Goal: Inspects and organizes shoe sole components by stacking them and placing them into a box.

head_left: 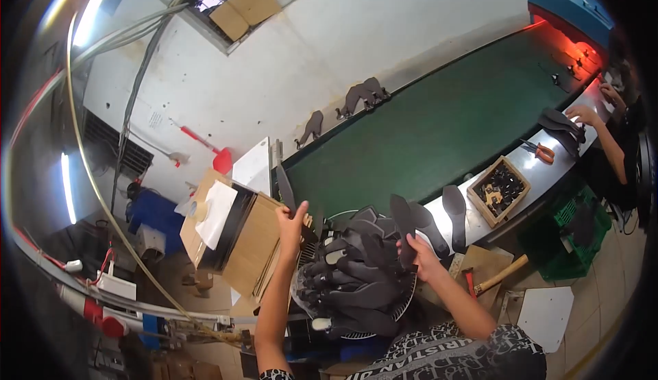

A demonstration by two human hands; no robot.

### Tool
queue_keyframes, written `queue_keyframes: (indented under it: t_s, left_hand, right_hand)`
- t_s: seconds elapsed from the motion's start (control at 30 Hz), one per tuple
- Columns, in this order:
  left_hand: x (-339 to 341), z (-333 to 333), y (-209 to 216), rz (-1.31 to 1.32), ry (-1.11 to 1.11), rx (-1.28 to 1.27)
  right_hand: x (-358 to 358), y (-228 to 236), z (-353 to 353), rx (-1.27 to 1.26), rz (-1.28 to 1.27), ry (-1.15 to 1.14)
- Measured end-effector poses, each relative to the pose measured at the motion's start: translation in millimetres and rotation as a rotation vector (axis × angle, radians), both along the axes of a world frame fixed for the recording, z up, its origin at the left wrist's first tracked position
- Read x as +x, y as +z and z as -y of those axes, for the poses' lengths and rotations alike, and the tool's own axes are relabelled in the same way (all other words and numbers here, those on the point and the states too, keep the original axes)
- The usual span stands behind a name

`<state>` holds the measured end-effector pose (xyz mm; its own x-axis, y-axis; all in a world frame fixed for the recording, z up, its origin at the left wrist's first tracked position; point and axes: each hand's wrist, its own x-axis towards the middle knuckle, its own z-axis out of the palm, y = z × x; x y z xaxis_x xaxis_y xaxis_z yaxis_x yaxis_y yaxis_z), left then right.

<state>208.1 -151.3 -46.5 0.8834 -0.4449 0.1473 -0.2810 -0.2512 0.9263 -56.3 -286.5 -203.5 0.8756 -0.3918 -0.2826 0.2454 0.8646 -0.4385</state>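
My left hand (291,228) is closed on a dark grey insole (284,185), held up on edge beside the conveyor's near end. In my right hand (423,258) is another dark insole (401,217), its wide end pointing up and away from me. Between my hands lies a heap of dark insoles (363,298) on a round wire rack (413,296); a few show pale patches. Just right of my right hand, a loose insole (454,210) rests on the metal ledge, and another (428,226) lies partly behind the held one.
A green conveyor belt (411,133) runs away to a blue machine (572,10) glowing red. Insoles (363,95) lean along its far edge. A box of small black parts (500,191), pliers (545,154) and another person's hand (582,115) are right. Cardboard (250,243) stands left; a hammer (504,274) lies low right.
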Motion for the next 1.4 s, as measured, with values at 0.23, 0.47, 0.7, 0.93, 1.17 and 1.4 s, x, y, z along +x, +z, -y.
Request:
queue_keyframes:
  t_s: [0.23, 0.47, 0.7, 0.93, 1.17, 1.4]
  left_hand:
    - [-74.8, -8.7, -16.5, -0.466, -0.274, 0.040]
    - [-60.3, -27.1, -39.2, -0.078, -0.653, 0.587]
    - [3.0, 27.6, -103.7, 1.045, -0.970, 0.821]
    - [14.4, 50.6, -67.1, 0.869, -1.314, 1.441]
    - [62.7, -45.2, 15.0, 0.568, -0.734, 1.368]
    - [-83.7, -166.9, 32.3, -0.308, 0.029, -0.269]
  right_hand:
    - [5.0, 46.8, -9.8, 0.150, 0.332, 0.063]
    - [18.9, 32.7, -40.7, -0.151, -0.004, 0.085]
    - [5.2, 23.9, -90.8, -0.935, -0.480, -0.092]
    - [-5.0, -21.4, -86.8, -0.932, -0.441, -0.253]
    - [1.5, -35.4, -77.7, -0.828, -0.348, -0.192]
    - [-9.2, 91.2, -83.1, -0.808, -0.035, -0.168]
